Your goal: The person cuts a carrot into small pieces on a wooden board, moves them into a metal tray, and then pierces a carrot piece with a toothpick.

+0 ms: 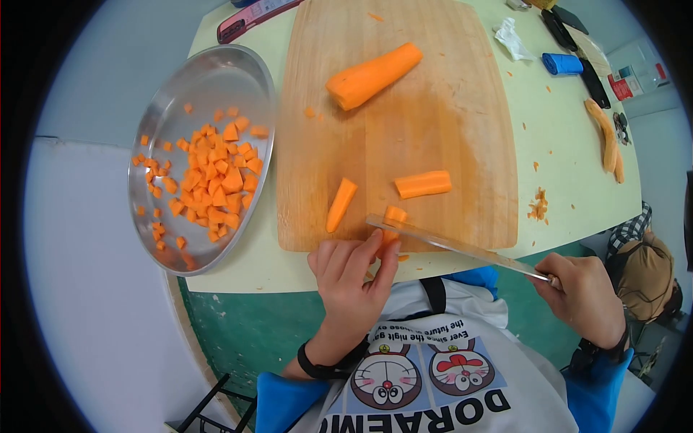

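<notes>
My right hand (583, 292) is closed around the handle of a knife (469, 249), whose blade reaches left over the near edge of the wooden cutting board (447, 130). The blade lies across a short carrot piece (395, 214). My left hand (354, 278) pinches that piece at its near end, fingertips close to the blade. A carrot stick (341, 205) lies left of the blade and a thicker carrot piece (423, 184) lies just beyond it. Farther back on the board rests a large peeled carrot (374, 76).
An oval metal tray (263, 79) with diced carrot (216, 177) stands left of the board. On the right side of the table lie carrot scraps (538, 205), long peeled pieces (606, 137), a blue roll (562, 64) and a crumpled tissue (511, 37). A red phone-like object (254, 18) lies behind the tray.
</notes>
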`<state>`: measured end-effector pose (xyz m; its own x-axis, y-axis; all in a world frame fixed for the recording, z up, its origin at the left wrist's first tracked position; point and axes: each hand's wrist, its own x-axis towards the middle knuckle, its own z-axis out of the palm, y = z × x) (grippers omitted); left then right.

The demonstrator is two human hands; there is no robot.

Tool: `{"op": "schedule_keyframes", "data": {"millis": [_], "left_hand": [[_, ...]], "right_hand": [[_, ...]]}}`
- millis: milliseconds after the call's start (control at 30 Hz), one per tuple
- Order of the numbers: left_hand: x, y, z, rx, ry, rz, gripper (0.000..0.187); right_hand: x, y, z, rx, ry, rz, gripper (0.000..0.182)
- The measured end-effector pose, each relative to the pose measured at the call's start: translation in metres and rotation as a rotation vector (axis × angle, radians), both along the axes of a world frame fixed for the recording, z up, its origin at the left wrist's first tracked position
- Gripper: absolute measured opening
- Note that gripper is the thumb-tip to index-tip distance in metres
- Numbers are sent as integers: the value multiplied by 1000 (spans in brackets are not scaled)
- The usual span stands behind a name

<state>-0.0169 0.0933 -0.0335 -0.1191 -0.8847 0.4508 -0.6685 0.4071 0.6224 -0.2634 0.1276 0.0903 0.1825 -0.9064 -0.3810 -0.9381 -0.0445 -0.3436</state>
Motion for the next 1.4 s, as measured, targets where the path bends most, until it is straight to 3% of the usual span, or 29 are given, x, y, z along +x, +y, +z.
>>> {"op": "schedule_keyframes", "data": {"millis": [567, 1167, 1400], "left_hand": [[-1, 0, -1, -38, -32, 1, 25], [-5, 0, 5, -41, -24, 29, 21], [-5, 2, 6, -15, -20, 55, 20]], "right_hand": [[4, -4, 2, 57, -7, -5, 13], [-2, -15, 3, 22, 65, 139, 17], [-18, -8, 9, -43, 19, 47, 17]]}}
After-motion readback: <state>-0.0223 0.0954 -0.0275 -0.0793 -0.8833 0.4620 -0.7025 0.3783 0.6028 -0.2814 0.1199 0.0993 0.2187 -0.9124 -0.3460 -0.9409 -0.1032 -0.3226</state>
